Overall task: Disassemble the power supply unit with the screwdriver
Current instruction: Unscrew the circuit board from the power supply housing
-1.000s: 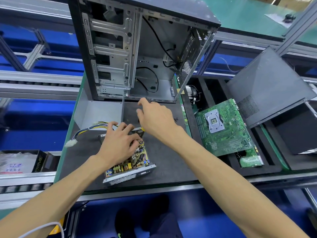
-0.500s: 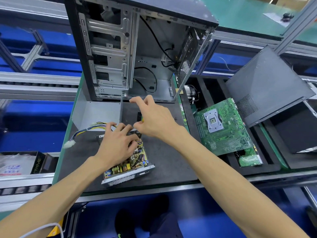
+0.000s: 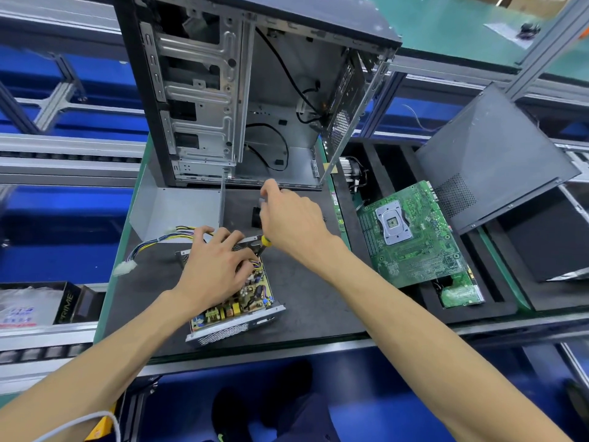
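L forearm reaches in from lower left; left hand (image 3: 214, 262) palm-down, fingers spread and bent, pressing flat. R forearm comes from lower right, crossing above; right hand (image 3: 294, 222) raised, fingers curled in pinch, knuckles up. Both forearms bare.

Power supply unit (image 3: 236, 301) showing a yellowish board dotted with yellow, black and blue parts, sitting in a silver shell with a fine mesh-perforated front. Cable bundle (image 3: 159, 242) running yellow, black, blue and purple — ending in a white plug. Screwdriver (image 3: 265, 242) showing yellow and green at the handle, black toward the tip. Mat (image 3: 306, 301) lying dark grey, edged in green. Computer case (image 3: 255, 90) standing black outside, bare silver-grey metal inside, black wires trailing across it. Motherboard (image 3: 414, 237) showing green with a silver socket frame. Side panel (image 3: 490, 154) looking dark grey with a dotted vent patch. Conveyor frames (image 3: 63, 154) showing silver over blue.
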Motion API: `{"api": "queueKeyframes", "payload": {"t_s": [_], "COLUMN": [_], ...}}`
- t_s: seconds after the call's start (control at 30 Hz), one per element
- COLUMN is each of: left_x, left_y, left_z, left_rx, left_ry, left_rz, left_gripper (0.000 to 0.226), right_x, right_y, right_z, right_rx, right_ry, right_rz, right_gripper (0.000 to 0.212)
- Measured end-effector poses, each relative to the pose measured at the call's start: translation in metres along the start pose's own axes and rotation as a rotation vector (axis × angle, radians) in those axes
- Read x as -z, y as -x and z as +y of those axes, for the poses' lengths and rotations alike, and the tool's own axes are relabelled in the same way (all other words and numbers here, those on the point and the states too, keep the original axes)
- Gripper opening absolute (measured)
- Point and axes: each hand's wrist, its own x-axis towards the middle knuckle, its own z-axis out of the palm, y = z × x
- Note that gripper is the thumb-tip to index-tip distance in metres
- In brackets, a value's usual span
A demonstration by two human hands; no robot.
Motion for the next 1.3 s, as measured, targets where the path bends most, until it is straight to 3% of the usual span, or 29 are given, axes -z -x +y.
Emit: {"api": "queueKeyframes", "payload": {"t_s": [0.07,0.17,0.23,0.33,0.4,0.5,0.67,0.83,1.0,1.13,1.23,1.3], "left_x": [0.001,0.001,0.001,0.001,0.002,0.001,0.002,0.003,0.002,0.002,0.003,0.003], "left_y": [0.0,0.001,0.001,0.0,0.0,0.001,0.001,0.001,0.0,0.0,0.0,0.0], "left_z": [0.001,0.001,0.0,0.001,0.001,0.001,0.001,0.001,0.001,0.001,0.0,0.001], "left_rx": [-0.001,0.002,0.001,0.003,0.004,0.005,0.002,0.004,0.008,0.003,0.008,0.009], "left_ry": [-0.006,-0.005,0.001,0.008,0.006,0.007,0.002,-0.003,0.005,0.006,0.01,0.014], "left_rz": [-0.002,0.003,0.002,-0.003,-0.005,0.002,-0.023,-0.013,-0.028,-0.03,-0.029,-0.035], "left_gripper": [0.037,0.036,0.036,0.037,0.036,0.036,0.036,0.035,0.037,0.037,0.037,0.038], "right_x": [0.003,0.011,0.006,0.003,0.005,0.008,0.0,0.003,-0.008,-0.001,0.0,-0.002], "right_y": [-0.002,-0.001,0.002,-0.003,-0.006,-0.003,-0.005,-0.003,0.002,0.001,-0.002,-0.002], "right_z": [0.001,-0.001,-0.006,-0.007,-0.004,-0.002,-0.001,0.004,0.007,0.009,0.007,0.007], "right_rx": [0.002,0.173,0.179,-0.011,0.024,0.165,0.049,0.163,0.035,0.109,0.05,0.047], "right_ry": [-0.02,-0.099,-0.069,0.004,-0.026,-0.115,-0.137,-0.212,-0.337,-0.315,-0.211,-0.236], "right_rz": [-0.069,-0.125,-0.101,-0.079,-0.1,-0.124,-0.105,-0.112,0.066,-0.056,-0.029,-0.009], "right_gripper": [0.035,0.058,0.054,0.042,0.041,0.059,0.035,0.049,0.028,0.033,0.017,0.017]}}
